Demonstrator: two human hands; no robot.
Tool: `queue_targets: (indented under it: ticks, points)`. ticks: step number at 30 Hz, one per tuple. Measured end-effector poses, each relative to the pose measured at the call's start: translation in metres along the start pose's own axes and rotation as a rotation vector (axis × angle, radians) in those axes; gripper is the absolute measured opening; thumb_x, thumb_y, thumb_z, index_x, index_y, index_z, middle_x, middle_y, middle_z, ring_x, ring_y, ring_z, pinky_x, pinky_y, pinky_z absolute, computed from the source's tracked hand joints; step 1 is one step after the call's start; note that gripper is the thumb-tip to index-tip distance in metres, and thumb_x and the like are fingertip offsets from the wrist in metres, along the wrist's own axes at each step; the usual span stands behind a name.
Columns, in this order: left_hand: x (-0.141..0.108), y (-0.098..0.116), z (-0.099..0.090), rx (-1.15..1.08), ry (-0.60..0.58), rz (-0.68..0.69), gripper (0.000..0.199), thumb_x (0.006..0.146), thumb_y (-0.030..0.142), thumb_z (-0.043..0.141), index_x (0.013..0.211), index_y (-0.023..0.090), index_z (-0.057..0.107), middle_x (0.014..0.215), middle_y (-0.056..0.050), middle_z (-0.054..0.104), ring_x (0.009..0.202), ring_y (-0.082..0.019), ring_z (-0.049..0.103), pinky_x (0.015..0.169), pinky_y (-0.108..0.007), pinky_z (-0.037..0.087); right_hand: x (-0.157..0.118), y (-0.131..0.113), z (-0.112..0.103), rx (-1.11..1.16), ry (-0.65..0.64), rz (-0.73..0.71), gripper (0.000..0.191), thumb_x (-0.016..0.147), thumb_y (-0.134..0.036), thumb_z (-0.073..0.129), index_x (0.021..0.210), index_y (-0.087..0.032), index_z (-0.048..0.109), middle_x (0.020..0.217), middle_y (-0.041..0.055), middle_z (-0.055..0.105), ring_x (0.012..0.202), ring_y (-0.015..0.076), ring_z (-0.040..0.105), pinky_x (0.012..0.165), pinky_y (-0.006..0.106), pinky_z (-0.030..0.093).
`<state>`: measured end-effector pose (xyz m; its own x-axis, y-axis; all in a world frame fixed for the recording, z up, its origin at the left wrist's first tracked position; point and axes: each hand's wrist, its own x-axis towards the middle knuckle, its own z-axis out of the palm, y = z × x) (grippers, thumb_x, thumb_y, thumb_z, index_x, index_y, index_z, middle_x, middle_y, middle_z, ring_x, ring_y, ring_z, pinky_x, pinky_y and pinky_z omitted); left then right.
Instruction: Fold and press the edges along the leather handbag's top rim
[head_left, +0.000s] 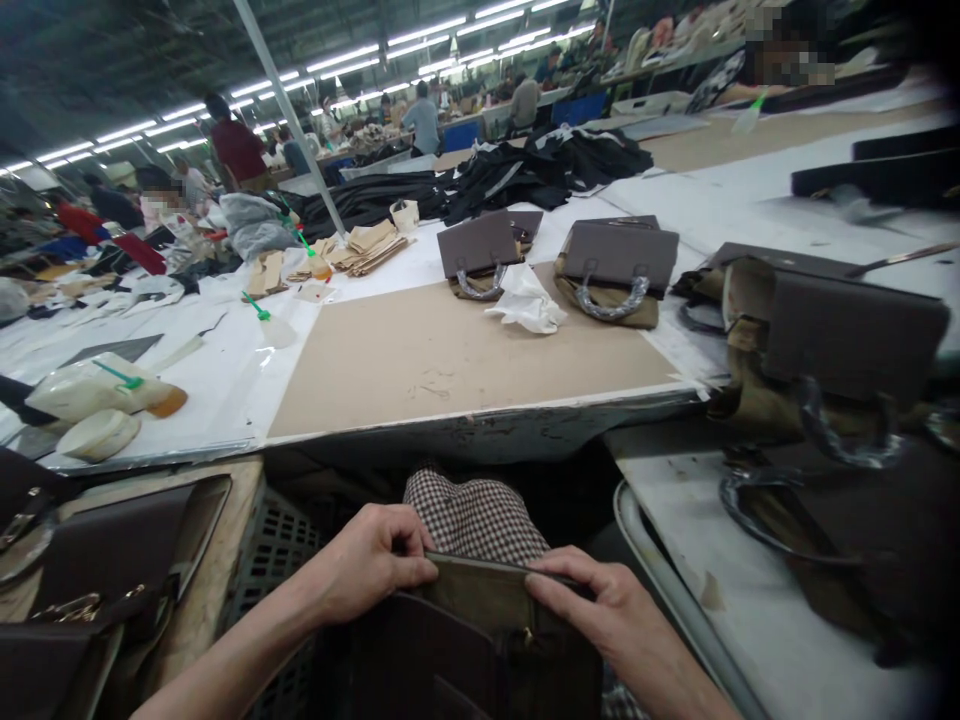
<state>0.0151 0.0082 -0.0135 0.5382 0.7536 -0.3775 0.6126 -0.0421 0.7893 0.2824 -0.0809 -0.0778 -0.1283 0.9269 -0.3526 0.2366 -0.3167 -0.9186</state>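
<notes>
A dark brown handbag (427, 650) with an olive lining rests in my lap, its top edge facing up. My left hand (379, 550) pinches the left part of that rim between thumb and fingers. Farther right along the same edge, my right hand (592, 600) grips it with the thumb on the near side. Between the two hands the rim runs nearly straight, and a small gold-coloured metal piece shows below it near my right thumb. The lower part of the bag runs out of the picture.
Ahead, a white table carries a brown board (397, 370), handbags (619, 265), crumpled white paper (529, 300) and glue bottles (139, 385). More bags lie on a left bench (217, 560) and a right-hand surface (667, 490). A grey crate (281, 545) stands left. People work farther back.
</notes>
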Motion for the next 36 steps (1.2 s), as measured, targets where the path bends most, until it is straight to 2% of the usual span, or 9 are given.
queue_targets:
  ticks: [9, 13, 17, 20, 24, 27, 30, 33, 36]
  points:
    - [0.001, 0.0, 0.009, 0.011, 0.11, -0.032, 0.02, 0.073, 0.019, 0.069, 0.058, 0.017, 0.055, 0.084, 0.0, 0.072, 0.077, -0.014, 0.063, 0.068, -0.024, 0.044, -0.002, 0.002, 0.004, -0.02, 0.01, -0.026, 0.034, 0.084, -0.053, 0.06, 0.087, -0.022, 0.074, 0.091, 0.0026, 0.067, 0.089, 0.0206, 0.061, 0.079, 0.028, 0.045]
    - [-0.001, 0.0, 0.013, -0.022, 0.13, -0.001, 0.022, 0.071, 0.015, 0.067, 0.055, 0.017, 0.051, 0.081, 0.0, 0.071, 0.076, -0.014, 0.062, 0.068, -0.024, 0.044, -0.001, -0.012, -0.004, -0.175, -0.024, -0.063, 0.03, 0.087, -0.046, 0.058, 0.083, -0.022, 0.075, 0.087, 0.0019, 0.068, 0.083, 0.0192, 0.062, 0.073, 0.027, 0.045]
    - [-0.004, 0.003, 0.015, -0.063, 0.114, 0.032, 0.022, 0.07, 0.013, 0.067, 0.055, 0.016, 0.051, 0.081, 0.0, 0.07, 0.075, -0.014, 0.061, 0.068, -0.024, 0.043, 0.011, -0.042, -0.012, -0.326, -0.26, -0.144, 0.028, 0.091, -0.039, 0.053, 0.088, -0.025, 0.077, 0.083, -0.0012, 0.072, 0.078, 0.0175, 0.063, 0.068, 0.024, 0.042]
    - [-0.005, 0.008, 0.016, -0.064, 0.085, 0.049, 0.017, 0.071, 0.014, 0.067, 0.058, 0.016, 0.056, 0.079, 0.0, 0.07, 0.071, -0.013, 0.058, 0.066, -0.025, 0.042, 0.029, -0.062, -0.003, -0.378, -0.475, -0.219, 0.023, 0.089, -0.037, 0.056, 0.092, -0.025, 0.076, 0.073, -0.0036, 0.068, 0.067, 0.0138, 0.057, 0.058, 0.022, 0.037]
    - [-0.007, 0.013, 0.014, -0.07, 0.064, 0.084, 0.013, 0.071, 0.016, 0.069, 0.061, 0.015, 0.061, 0.079, -0.001, 0.069, 0.069, -0.012, 0.057, 0.065, -0.024, 0.041, 0.047, -0.081, 0.014, -0.524, -0.631, -0.377, 0.022, 0.087, -0.03, 0.056, 0.077, -0.018, 0.071, 0.064, -0.0033, 0.058, 0.057, 0.0103, 0.047, 0.054, 0.022, 0.031]
    - [-0.009, 0.014, 0.009, -0.109, 0.071, 0.043, 0.016, 0.07, 0.024, 0.075, 0.064, 0.015, 0.063, 0.084, -0.001, 0.071, 0.074, -0.014, 0.059, 0.066, -0.024, 0.042, 0.049, -0.097, 0.011, -0.6, -0.611, -0.406, 0.02, 0.085, -0.025, 0.055, 0.07, -0.017, 0.067, 0.061, -0.0036, 0.053, 0.057, 0.0103, 0.044, 0.053, 0.022, 0.03]
    - [-0.005, 0.013, 0.005, -0.116, 0.096, -0.011, 0.022, 0.061, 0.027, 0.083, 0.069, 0.016, 0.066, 0.088, -0.001, 0.071, 0.079, -0.016, 0.061, 0.068, -0.024, 0.043, 0.043, -0.107, -0.001, -0.626, -0.548, -0.384, 0.019, 0.084, -0.025, 0.056, 0.069, -0.018, 0.066, 0.063, -0.0032, 0.054, 0.058, 0.0108, 0.044, 0.052, 0.023, 0.028]
    - [0.003, 0.008, 0.007, -0.084, 0.093, -0.04, 0.023, 0.06, 0.025, 0.083, 0.069, 0.016, 0.065, 0.08, 0.0, 0.07, 0.073, -0.015, 0.059, 0.063, -0.024, 0.041, 0.04, -0.104, -0.009, -0.651, -0.501, -0.317, 0.02, 0.084, -0.025, 0.057, 0.067, -0.018, 0.065, 0.059, -0.0036, 0.052, 0.054, 0.0103, 0.043, 0.05, 0.024, 0.026]
    - [0.012, 0.001, 0.01, -0.091, 0.144, -0.047, 0.029, 0.059, 0.022, 0.082, 0.075, 0.018, 0.058, 0.073, 0.004, 0.065, 0.066, -0.012, 0.054, 0.057, -0.022, 0.037, 0.042, -0.089, -0.012, -0.638, -0.464, -0.279, 0.022, 0.084, -0.025, 0.056, 0.066, -0.018, 0.065, 0.059, -0.003, 0.054, 0.054, 0.0106, 0.045, 0.051, 0.024, 0.029]
